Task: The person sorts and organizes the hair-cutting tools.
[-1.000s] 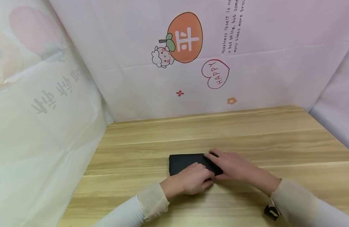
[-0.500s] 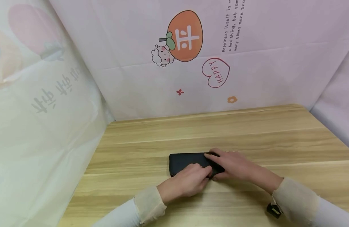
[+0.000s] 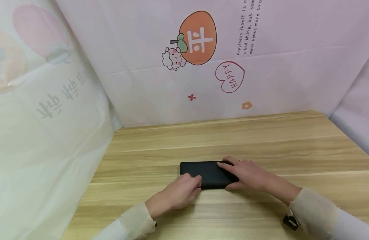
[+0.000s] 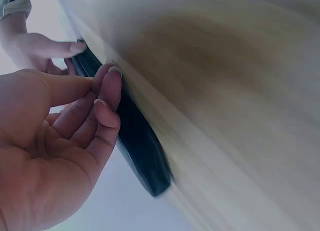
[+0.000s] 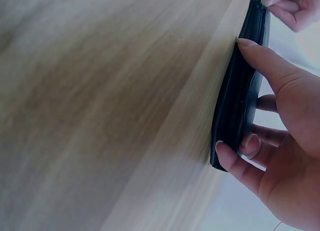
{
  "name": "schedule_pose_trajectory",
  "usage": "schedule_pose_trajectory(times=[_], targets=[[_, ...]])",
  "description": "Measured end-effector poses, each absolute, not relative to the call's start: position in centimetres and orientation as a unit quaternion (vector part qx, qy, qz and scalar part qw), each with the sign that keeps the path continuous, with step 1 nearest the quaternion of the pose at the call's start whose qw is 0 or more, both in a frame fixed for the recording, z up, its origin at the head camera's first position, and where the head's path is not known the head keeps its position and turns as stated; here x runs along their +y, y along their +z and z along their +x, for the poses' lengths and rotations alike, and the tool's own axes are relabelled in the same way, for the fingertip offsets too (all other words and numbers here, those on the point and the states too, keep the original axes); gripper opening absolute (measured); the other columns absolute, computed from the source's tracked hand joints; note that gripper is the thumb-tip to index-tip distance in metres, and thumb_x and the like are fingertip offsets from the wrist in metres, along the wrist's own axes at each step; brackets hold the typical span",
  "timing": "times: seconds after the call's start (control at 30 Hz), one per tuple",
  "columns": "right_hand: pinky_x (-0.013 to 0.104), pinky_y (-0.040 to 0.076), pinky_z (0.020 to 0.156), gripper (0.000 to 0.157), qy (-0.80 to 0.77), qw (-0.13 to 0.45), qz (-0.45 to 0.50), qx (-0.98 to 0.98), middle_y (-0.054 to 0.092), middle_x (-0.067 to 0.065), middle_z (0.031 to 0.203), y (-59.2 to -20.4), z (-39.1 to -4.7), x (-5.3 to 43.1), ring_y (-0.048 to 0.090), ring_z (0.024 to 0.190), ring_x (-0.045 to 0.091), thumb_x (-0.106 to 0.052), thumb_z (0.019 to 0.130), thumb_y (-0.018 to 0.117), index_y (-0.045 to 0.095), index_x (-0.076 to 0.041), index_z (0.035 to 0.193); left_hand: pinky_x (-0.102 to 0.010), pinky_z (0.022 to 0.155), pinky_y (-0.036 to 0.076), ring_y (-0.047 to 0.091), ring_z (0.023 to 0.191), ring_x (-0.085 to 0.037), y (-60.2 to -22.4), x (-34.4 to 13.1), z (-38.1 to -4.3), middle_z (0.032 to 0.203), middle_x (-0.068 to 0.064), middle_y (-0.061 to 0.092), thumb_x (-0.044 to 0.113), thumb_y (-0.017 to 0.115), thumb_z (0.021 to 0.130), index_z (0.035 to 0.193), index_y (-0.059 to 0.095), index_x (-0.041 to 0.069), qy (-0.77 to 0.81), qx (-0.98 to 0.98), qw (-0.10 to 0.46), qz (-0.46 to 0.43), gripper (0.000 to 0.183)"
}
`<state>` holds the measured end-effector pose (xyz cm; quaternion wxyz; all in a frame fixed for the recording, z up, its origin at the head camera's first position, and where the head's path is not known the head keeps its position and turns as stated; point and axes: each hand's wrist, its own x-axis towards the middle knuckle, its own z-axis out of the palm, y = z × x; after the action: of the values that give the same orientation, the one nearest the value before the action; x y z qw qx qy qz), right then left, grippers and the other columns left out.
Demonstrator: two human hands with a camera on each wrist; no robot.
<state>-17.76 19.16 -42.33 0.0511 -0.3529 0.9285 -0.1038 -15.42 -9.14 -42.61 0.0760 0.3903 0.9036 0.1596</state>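
Note:
A flat black zip pouch (image 3: 211, 174) lies on the wooden table, its long zipper edge facing the person. My right hand (image 3: 253, 176) holds its right end, thumb at the near edge and fingers over the top and far side. At the near edge toward the left, my left hand (image 3: 181, 190) pinches at the zipper with thumb and curled fingers; the pull itself is hidden by the fingertips. In the right wrist view, the zipper (image 5: 236, 101) runs along the pouch's edge up to the left fingertips. The left wrist view shows the pouch's left end (image 4: 150, 163) beyond those fingers.
The wooden table (image 3: 160, 143) stretches around the pouch. A printed white cloth (image 3: 148, 96) hangs behind it, and another pale cloth (image 3: 61, 150) hangs at the left. A small black device (image 3: 290, 222) sits under the right wrist's beige band.
My left hand has slid leftward along the pouch's near edge, away from the right hand, uncovering more of that edge. The right hand keeps its hold at the right end.

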Motion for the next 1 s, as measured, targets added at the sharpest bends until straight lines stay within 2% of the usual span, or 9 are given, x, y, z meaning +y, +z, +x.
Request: schedule_pose_trajectory(times=[0.4,0.6,0.8,1.0], targets=[[0.037,0.052,0.068,0.082,-0.087,0.048,-0.361,0.927,0.046,0.013,0.152,-42.3,-17.8,19.5,0.062,0.075,0.014,-0.062,0.089,0.070,0.049,-0.015,0.153,-0.018,0.050,0.036,0.038,0.055,0.000,-43.0,-14.5,-15.9,0.064,0.011,0.048,0.005,0.066,0.099,0.085,0.058,0.013,0.215,0.910,0.054,0.349,0.017],[0.041,0.054,0.074,0.081,-0.086,0.045,-0.370,0.924,0.046,0.013,0.151,-42.4,-17.9,19.5,0.066,0.082,0.019,-0.061,0.090,0.069,0.049,-0.015,0.153,-0.020,0.054,0.039,0.042,0.058,-0.001,-43.0,-15.3,-17.0,0.067,0.012,0.050,0.003,0.064,0.099,0.087,0.061,0.012,0.238,0.914,0.044,0.325,0.015],[0.043,0.055,0.076,0.080,-0.083,0.042,-0.373,0.923,0.046,0.012,0.150,-42.6,-17.9,19.6,0.066,0.085,0.023,-0.059,0.091,0.070,0.049,-0.014,0.153,-0.021,0.055,0.040,0.041,0.060,-0.004,-43.3,-15.4,-18.2,0.068,0.008,0.050,-0.001,0.064,0.097,0.087,0.061,0.009,0.228,0.915,0.015,0.333,0.015],[0.045,0.055,0.082,0.080,-0.073,0.047,-0.376,0.923,0.045,0.013,0.152,-42.5,-17.9,19.6,0.067,0.091,0.026,-0.059,0.092,0.069,0.048,-0.013,0.154,-0.022,0.053,0.040,0.041,0.058,-0.006,-43.5,-15.1,-19.7,0.066,0.006,0.051,-0.001,0.066,0.096,0.084,0.057,0.010,0.181,0.921,-0.038,0.344,0.018]])
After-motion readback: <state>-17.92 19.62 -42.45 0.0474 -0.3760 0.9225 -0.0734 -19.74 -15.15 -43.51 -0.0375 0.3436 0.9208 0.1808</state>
